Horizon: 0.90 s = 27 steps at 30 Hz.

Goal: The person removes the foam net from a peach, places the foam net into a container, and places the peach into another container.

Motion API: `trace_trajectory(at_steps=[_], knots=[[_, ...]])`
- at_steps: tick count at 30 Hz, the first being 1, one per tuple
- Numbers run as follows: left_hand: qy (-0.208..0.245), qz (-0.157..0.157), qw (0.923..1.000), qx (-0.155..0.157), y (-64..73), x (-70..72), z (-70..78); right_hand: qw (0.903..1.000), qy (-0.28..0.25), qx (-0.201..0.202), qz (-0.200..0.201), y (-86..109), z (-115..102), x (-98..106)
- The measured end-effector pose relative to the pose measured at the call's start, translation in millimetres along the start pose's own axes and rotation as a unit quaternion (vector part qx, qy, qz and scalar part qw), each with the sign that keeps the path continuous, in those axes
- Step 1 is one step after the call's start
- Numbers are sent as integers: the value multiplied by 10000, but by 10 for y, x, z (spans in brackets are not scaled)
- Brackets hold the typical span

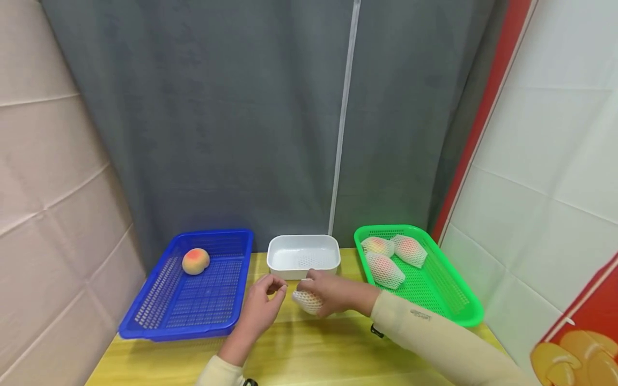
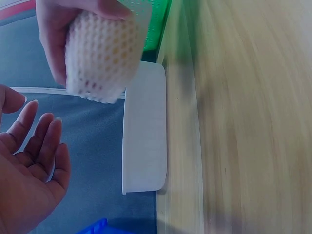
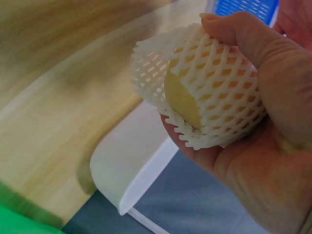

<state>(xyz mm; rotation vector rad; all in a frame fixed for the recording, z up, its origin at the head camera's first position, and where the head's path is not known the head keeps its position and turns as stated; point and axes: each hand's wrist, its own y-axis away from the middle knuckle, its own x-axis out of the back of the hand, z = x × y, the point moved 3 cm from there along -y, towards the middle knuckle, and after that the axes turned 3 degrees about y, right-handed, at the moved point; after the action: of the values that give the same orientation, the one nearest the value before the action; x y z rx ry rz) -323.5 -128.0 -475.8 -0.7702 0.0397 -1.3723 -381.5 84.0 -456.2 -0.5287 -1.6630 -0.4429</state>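
Well, we see the left grip (image 1: 259, 308) loose-fingered, holding nothing, and just beside it the right grip (image 1: 330, 292) wrapped around a netted fruit (image 1: 306, 302) over the table (image 1: 299, 354), near the white tray (image 1: 285, 274); should that hold slacken, the fruit could slide from its gaping net (image 3: 165, 41)

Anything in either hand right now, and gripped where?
The right hand grips a foam-netted fruit around its netted sides; the left hand holds nothing.

No readable text, only dark lettering (image 1: 420, 314) on the right sleeve (image 1: 436, 339) (too small, too blurred)
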Motion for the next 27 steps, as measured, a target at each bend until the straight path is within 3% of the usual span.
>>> trace_trajectory(at_steps=[17,27], knots=[[-21,-100,9995,286,-2,-9,-5,9977,289,343,-502,-316,72,-389],[-50,-111,9996,244,-4,-15,-22,9954,704,434,-487,-342,28,-424]])
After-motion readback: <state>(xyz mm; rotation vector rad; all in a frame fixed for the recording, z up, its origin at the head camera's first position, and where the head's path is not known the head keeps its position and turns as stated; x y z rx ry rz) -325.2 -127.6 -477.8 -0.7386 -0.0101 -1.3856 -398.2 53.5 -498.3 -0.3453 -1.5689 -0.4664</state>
